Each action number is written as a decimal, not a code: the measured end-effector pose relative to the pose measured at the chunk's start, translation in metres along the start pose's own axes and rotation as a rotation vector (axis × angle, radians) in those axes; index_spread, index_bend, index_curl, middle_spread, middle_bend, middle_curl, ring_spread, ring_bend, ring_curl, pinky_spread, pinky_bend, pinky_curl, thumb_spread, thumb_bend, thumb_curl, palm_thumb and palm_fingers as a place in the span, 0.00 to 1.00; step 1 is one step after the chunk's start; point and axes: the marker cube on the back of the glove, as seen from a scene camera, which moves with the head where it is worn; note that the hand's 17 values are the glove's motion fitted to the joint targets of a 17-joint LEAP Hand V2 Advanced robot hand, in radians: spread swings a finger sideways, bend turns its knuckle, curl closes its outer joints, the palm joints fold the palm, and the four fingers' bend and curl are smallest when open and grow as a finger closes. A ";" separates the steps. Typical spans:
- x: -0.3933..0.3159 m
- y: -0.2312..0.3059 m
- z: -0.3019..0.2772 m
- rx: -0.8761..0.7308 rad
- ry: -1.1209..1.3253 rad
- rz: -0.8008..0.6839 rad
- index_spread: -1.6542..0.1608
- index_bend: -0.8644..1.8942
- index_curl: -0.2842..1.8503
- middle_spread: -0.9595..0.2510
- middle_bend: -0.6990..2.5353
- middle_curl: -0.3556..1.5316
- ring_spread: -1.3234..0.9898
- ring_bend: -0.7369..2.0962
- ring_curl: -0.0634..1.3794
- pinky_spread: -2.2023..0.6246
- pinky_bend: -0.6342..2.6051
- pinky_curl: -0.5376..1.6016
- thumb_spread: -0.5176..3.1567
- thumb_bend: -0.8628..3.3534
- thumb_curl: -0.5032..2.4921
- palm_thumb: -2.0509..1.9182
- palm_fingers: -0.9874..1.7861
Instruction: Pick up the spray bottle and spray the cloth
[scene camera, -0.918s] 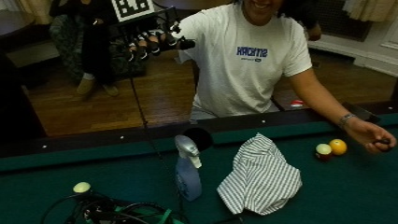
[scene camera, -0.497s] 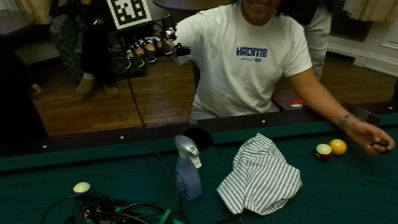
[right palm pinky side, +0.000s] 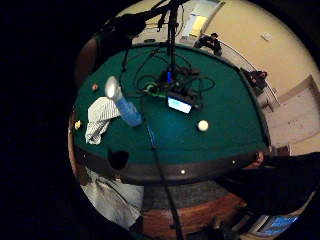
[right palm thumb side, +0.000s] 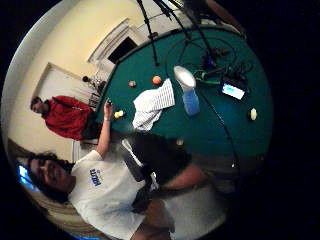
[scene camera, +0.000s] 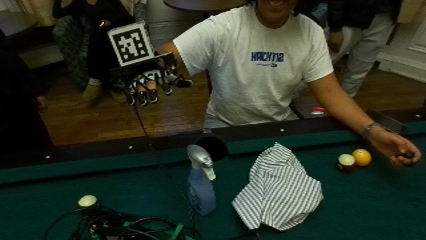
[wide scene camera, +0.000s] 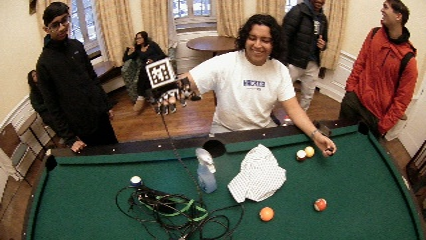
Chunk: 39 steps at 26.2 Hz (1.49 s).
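The person at the pool table (scene camera: 80, 172) holds the gloved right hand (scene camera: 152, 82) up in the air, well apart from the felt, fingers hanging loosely and gripping nothing. The spray bottle (scene camera: 201, 181) stands upright on the felt near the side pocket, and the striped cloth (scene camera: 279, 190) lies just beside it at its three o'clock.

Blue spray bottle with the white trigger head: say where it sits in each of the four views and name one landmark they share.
Outside view: blue spray bottle upright on the green felt, beside the striped cloth.
Wide outside view: bottle below the side pocket, cloth beside it.
Little finger side palm view: bottle beside the cloth.
Thumb side palm view: bottle beside the cloth.
Shared landmark: the cloth.
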 end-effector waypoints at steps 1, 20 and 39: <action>0.005 0.005 0.008 -0.005 -0.007 0.005 0.67 0.37 0.23 0.74 0.28 0.31 0.55 0.37 0.19 0.85 0.32 0.37 0.40 0.20 0.24 0.58 0.51; 0.053 0.075 0.115 -0.085 -0.611 0.147 0.67 0.36 0.24 0.72 0.28 0.34 0.54 0.39 0.23 0.85 0.32 0.40 0.42 0.21 0.26 0.63 0.52; 0.042 0.039 0.190 0.015 -0.876 0.291 0.69 0.37 0.24 0.67 0.28 0.36 0.51 0.43 0.26 0.82 0.35 0.41 0.41 0.21 0.29 0.71 0.63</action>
